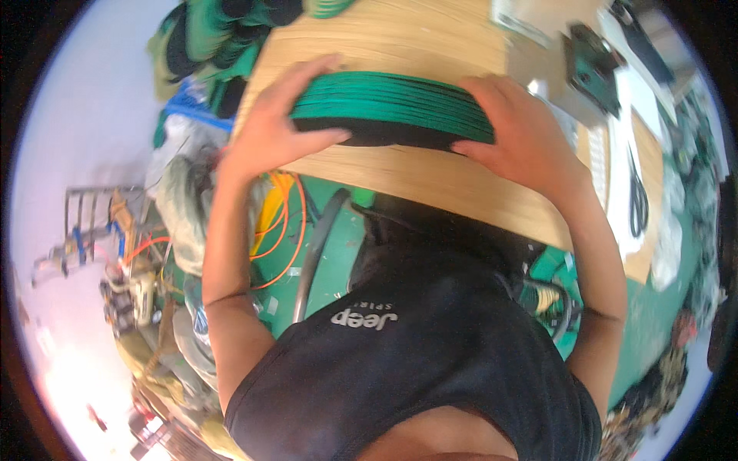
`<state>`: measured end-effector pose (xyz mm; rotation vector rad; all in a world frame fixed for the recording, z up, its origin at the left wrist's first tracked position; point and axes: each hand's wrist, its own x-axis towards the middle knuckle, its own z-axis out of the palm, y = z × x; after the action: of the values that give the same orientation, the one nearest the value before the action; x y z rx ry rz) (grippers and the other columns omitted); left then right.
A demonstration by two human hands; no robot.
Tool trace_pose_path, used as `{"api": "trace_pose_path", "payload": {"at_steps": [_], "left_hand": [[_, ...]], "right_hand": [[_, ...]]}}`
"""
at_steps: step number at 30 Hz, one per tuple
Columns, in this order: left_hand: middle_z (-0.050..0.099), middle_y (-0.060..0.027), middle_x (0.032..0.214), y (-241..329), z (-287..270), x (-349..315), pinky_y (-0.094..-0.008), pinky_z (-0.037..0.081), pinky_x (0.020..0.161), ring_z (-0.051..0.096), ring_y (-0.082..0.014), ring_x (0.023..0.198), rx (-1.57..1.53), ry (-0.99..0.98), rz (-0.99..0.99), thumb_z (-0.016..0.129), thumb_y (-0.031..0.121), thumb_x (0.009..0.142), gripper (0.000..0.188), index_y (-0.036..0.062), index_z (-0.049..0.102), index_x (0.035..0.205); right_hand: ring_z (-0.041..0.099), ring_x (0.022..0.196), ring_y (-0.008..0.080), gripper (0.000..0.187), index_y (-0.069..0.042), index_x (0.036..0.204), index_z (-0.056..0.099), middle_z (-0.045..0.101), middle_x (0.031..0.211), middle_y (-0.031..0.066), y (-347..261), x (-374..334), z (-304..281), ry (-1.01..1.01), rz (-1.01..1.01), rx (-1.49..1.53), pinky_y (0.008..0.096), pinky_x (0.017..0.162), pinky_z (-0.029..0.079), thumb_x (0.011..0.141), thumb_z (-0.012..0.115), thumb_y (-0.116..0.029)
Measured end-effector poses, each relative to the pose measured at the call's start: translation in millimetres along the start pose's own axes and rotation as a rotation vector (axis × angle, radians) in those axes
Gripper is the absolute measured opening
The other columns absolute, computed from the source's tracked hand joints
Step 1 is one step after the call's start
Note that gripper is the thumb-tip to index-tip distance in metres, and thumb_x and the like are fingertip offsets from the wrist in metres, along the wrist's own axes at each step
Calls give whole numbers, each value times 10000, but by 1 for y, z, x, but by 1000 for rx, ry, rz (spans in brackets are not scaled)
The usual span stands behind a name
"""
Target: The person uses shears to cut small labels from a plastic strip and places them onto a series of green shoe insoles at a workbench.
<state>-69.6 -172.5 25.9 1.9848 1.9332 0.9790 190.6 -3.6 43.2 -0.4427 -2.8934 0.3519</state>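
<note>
A stack of thin green pieces (384,98) with a black, curved near face stands over the wooden table, close to its front edge. At its left end, my left hand (275,115) is closed round it, thumb on the black near side and fingers toward the far side. My right hand (524,127) clasps the right end in the same way. The edges of the pieces lie pressed together between both hands. I cannot tell whether the underside rests on the table or is lifted slightly.
More green and black curved pieces (219,38) are heaped at the far left. A dark metal device (590,71) stands at the far right of the wooden table (415,34), near a black cable (638,203). Orange hose (300,230) and a grey curved tube (315,253) are below the table's left side.
</note>
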Motion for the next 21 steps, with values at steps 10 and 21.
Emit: {"api": "trace_pose_path", "payload": {"at_steps": [10,21], "left_hand": [[599,-165,1064,3,8,-7,-347,456,859,579,-283,998,-23,185,220,817,119,552,638,16,595,1142],[567,-124,1153,-2,32,-10,-330,399,941,533,-225,1075,-2,191,17,779,198,628,645,11,553,1203]], "right_hand": [[554,962,364,621,-6,1149,494,581,1020,170,9,-22,19,228,12,205,431,798,472,687,750,-331],[560,964,325,612,-26,1156,509,557,1049,166,15,-40,37,276,92,497,367,837,460,675,787,-281]]}}
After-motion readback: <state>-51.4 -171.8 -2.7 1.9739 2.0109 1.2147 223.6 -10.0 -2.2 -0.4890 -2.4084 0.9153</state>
